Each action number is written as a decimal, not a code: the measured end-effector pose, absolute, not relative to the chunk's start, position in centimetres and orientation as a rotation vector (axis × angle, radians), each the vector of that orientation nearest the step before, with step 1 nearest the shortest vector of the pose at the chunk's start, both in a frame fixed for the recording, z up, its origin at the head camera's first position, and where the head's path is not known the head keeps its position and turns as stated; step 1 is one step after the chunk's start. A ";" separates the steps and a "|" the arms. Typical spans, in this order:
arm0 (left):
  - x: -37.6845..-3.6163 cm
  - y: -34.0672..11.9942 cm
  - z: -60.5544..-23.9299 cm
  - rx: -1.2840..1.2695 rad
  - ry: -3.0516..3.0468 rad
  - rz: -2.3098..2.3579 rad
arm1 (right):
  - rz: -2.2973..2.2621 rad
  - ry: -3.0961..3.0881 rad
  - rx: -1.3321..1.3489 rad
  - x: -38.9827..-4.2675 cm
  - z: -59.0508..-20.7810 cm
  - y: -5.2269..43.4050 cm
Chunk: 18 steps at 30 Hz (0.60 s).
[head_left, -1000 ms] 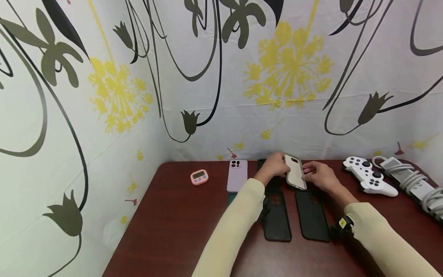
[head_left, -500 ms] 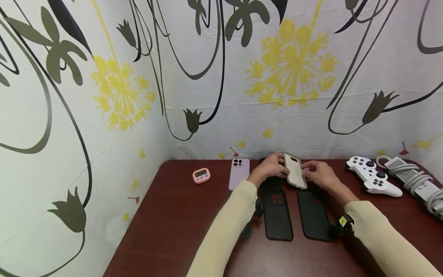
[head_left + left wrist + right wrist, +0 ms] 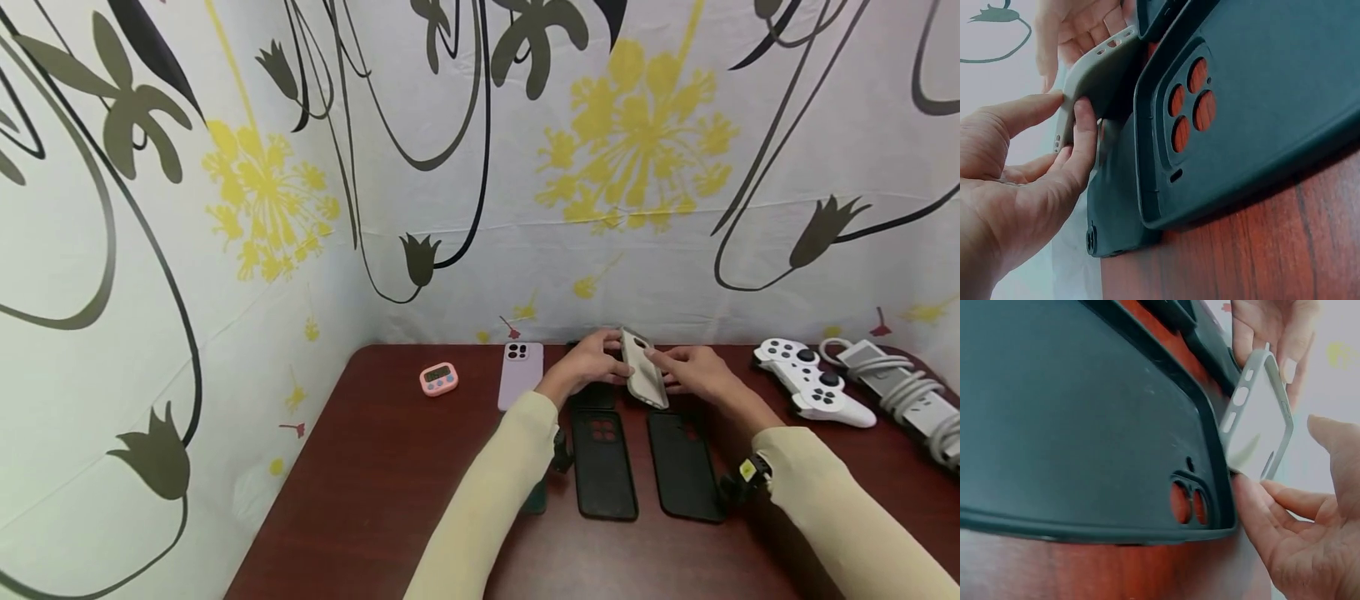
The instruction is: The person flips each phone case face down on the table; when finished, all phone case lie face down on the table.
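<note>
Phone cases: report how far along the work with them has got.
Done: two dark cases lie flat side by side on the table, and a lilac phone lies face down near the wall. In hand: the left hand and right hand hold a pale grey case on edge; it looks empty in the right wrist view. Left: the phone is still uncased, untouched.

Bright, even light with soft shadows; head view bends at its edges, wrist views blur up close.
</note>
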<state>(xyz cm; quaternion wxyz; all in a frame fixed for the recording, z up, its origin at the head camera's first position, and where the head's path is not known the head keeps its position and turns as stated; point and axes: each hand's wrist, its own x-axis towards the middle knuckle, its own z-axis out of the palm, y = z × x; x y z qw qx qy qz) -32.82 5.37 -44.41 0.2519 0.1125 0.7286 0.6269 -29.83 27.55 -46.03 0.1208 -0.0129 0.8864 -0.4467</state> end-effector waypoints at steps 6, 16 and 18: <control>-32.4 6.1 -43.8 0.311 1.984 1.720 | -1.295 2.488 0.000 -30.3 -45.3 27.7; -31.7 7.7 -42.9 0.313 2.050 1.689 | -1.311 2.412 0.021 -30.5 -45.3 27.9; -31.7 7.9 -42.8 0.318 2.049 1.694 | -1.333 2.397 0.027 -30.6 -45.3 28.0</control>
